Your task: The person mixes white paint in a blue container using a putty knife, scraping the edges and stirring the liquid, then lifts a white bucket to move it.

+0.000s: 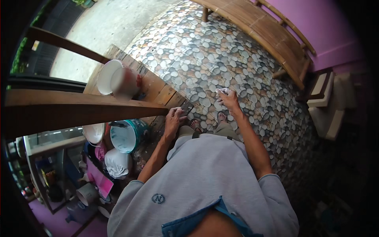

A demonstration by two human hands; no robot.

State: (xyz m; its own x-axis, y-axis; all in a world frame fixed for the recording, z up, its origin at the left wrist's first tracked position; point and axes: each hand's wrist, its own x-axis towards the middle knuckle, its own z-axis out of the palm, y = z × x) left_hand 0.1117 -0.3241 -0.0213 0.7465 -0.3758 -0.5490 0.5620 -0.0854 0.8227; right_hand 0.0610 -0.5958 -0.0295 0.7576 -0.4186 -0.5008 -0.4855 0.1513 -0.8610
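My left hand (174, 118) is beside the near end of a long wooden beam (79, 102), its fingers loosely bent and apart. My right hand (226, 98) is raised over the pebble-patterned floor (256, 110), fingertips pinched on something small and pale that I cannot make out. Left of me, a worn plank surface (166, 94) holds a white bucket (106, 77) with a blurred reddish container beside it. Below the beam are a teal bucket (136, 134) with white contents and another pale bucket (92, 133).
A bamboo bench (268, 27) runs along the pink wall at upper right. Cream boxy objects (327, 114) are stacked at the right. A glass-fronted frame (35, 166), white sack (117, 162) and assorted items crowd the lower left. Pale pavement (90, 27) lies beyond the patterned floor.
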